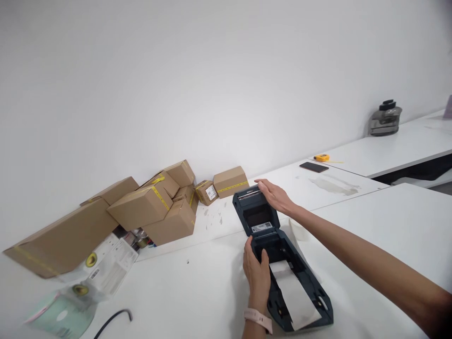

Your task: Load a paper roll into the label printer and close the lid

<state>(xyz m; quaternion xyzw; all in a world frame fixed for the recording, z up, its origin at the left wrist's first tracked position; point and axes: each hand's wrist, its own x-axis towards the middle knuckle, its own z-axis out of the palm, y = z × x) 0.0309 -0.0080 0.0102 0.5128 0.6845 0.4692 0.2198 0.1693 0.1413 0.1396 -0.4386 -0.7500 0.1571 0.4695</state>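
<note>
A dark label printer (303, 263) lies on the white table with its lid (254, 212) raised. White label paper (294, 294) stretches across the inside of its base. My right hand (275, 195) has its fingers around the upper edge of the lid. By the hinge, my left hand (257, 268) rests on the left side of the base, fingers and thumb apart, the thumb over the inner edge; a pink band circles that wrist.
Cardboard boxes (141, 207) are piled at the left against the wall. Plastic packets (113, 263) and a black cable (113, 318) lie at lower left. A phone (314, 167), a yellow tape measure (321, 157) and a dark jug (385, 120) stand or lie further back right.
</note>
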